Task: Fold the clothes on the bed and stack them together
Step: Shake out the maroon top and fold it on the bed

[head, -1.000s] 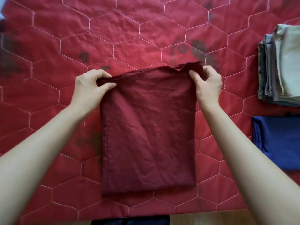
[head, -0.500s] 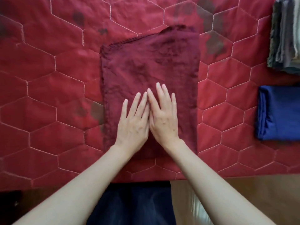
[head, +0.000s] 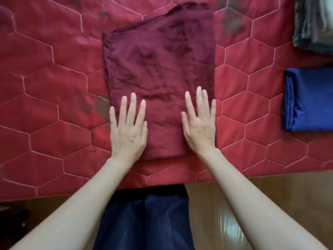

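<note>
A folded maroon cloth point(head: 158, 69) lies flat on the red quilted bed point(head: 54, 87), near its front edge. My left hand point(head: 128, 129) rests flat on the cloth's near left corner, fingers straight and spread. My right hand point(head: 200, 125) lies flat on the near right corner in the same way. Neither hand holds anything. A folded blue garment point(head: 310, 100) lies at the right edge. Behind it sits a stack of folded grey and green clothes point(head: 313, 24), partly cut off by the frame.
The bed's front edge runs just below my wrists, with wooden floor point(head: 261, 204) beyond it. My dark blue trousers point(head: 144, 222) show between my forearms.
A second ago both hands pinched the cloth's far corners. They then pressed side by side at its middle, and now they have slid apart to the near left and right corners.
</note>
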